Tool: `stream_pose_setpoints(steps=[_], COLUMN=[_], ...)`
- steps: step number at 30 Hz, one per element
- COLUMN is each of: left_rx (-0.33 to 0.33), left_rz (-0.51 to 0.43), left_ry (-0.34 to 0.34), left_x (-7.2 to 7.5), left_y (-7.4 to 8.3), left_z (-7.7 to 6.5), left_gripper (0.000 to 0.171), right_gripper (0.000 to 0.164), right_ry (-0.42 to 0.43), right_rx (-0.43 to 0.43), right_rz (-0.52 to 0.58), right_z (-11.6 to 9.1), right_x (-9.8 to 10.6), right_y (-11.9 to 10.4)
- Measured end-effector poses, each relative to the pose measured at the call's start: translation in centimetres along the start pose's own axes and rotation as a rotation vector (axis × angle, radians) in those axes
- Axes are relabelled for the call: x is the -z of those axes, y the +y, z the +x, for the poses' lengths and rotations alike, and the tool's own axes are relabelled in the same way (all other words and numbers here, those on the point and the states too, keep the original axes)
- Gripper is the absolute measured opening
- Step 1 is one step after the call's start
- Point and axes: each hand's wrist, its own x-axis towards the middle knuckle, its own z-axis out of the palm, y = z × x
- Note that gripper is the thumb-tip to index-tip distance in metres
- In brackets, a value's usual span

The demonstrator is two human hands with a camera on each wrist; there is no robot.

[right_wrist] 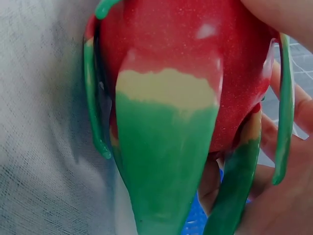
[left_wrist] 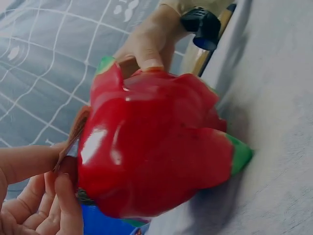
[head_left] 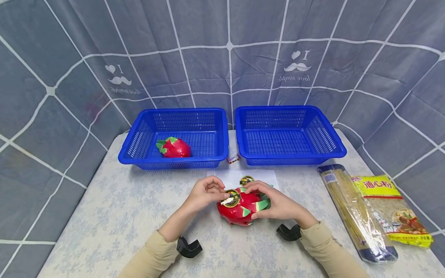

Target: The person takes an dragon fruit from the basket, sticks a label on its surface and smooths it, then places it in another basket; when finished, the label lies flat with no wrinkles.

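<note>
The person wears a light tan cloth sleeve [head_left: 154, 253] on the left arm and a matching light tan cloth sleeve [head_left: 325, 247] on the right arm. The sleeves are long and plain, with soft little creases, and each one stops a bit before the wrist. The left hand [head_left: 208, 192] and the right hand [head_left: 279, 202] are bare. By the end of the left sleeve sits a chunky, curved black piece with tiny holes [head_left: 189, 251]. By the end of the right sleeve is another chunky, curved black piece [head_left: 295, 233], also bent like a fat hook. Close up, from the left wrist, that right one looks smooth and dark, with a round, bluish end.
</note>
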Motion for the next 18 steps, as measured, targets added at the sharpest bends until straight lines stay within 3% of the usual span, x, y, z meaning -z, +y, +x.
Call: stream_pose_setpoints(steps=[8, 12, 18], left_rx=[0.015, -0.02, -0.033], left_rz=[0.012, 0.096, 0.198], left_ry=[0.062, 0.104, 0.135], left_x=[-0.5, -0.8, -1.2], left_y=[-0.4, -0.5, -0.8], left_z=[-0.1, -0.1, 0.0], left_gripper=[0.031, 0.027, 0.021], right_gripper=[0.058, 0.053, 0.055], right_ry=[-0.007, -0.011, -0.006], right_rx=[-0.049, -0.029, -0.014], right_rz=[0.023, 0.022, 0.007], right_z=[0.1, 0.1, 0.1], right_x=[0.3, 0.7, 0.6], right_y=[-2.0, -3.6, -3.2])
